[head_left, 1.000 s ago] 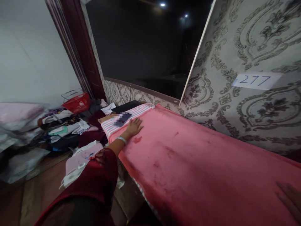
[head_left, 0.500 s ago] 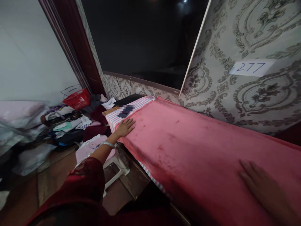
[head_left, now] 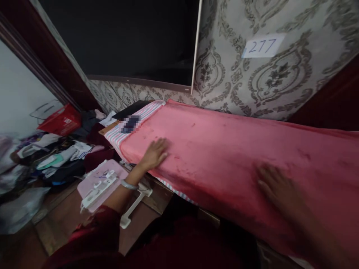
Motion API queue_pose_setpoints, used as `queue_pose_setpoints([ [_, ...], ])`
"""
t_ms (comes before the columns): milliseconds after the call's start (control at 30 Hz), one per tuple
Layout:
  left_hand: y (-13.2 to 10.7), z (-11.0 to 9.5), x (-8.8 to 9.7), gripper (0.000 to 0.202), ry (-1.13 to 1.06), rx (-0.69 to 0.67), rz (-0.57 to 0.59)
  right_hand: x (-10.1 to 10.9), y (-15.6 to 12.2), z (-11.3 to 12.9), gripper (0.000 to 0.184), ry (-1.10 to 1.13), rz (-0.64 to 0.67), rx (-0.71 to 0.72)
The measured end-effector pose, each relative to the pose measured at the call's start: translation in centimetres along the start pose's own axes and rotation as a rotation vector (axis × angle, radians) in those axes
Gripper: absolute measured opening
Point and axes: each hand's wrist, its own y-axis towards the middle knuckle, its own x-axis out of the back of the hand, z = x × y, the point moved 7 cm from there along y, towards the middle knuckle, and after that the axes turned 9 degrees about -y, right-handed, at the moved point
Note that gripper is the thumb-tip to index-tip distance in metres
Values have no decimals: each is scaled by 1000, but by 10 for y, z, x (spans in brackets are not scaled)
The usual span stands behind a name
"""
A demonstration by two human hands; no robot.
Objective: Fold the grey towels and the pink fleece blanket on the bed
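My left hand (head_left: pixel 154 154) lies flat on a pink fleece blanket (head_left: pixel 213 157) near its near edge, with a metal bangle (head_left: pixel 129 185) on the wrist. My right hand (head_left: pixel 276 188), slightly blurred, presses on the same blanket further right. Neither hand holds anything. The blanket covers a narrow bed, and a striped sheet (head_left: pixel 123 136) shows at its far end. A phone (head_left: pixel 130 124), its screen area pixelated, lies on that sheet beyond my left hand. Next to it is a flat black object (head_left: pixel 131 108).
Wallpaper with a paper label reading 277 (head_left: pixel 263 45) runs along the bed's far side, below a dark panel (head_left: pixel 120 37). Left of the bed are heaped clothes (head_left: pixel 61 157), a red basket (head_left: pixel 60 120), and a pink board holding a white power strip (head_left: pixel 98 188).
The view has swung right and down. My right hand has come further into view across the blanket. My left hand has slid along the blanket's edge, and the power strip now shows.
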Motion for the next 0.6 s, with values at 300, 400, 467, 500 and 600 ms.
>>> queue_pose_setpoints([
  [300, -9, 16, -4, 60, 69, 197, -23, 18, -11, 28, 59, 141, -16, -11],
  [400, -26, 37, 8, 58, 84, 255, -123, 23, -16, 2, 59, 225, -50, -57],
  [467, -34, 37, 13, 53, 83, 182, -213, 27, -24, -32, 61, 215, -89, -200],
  [500, -36, 34, 14, 52, 84, 140, -262, 29, -29, -50, 63, 187, -95, -304],
  [600, -28, 21, 16, 48, 67, 100, -362, 27, -44, -82, 65, 113, 18, -549],
])
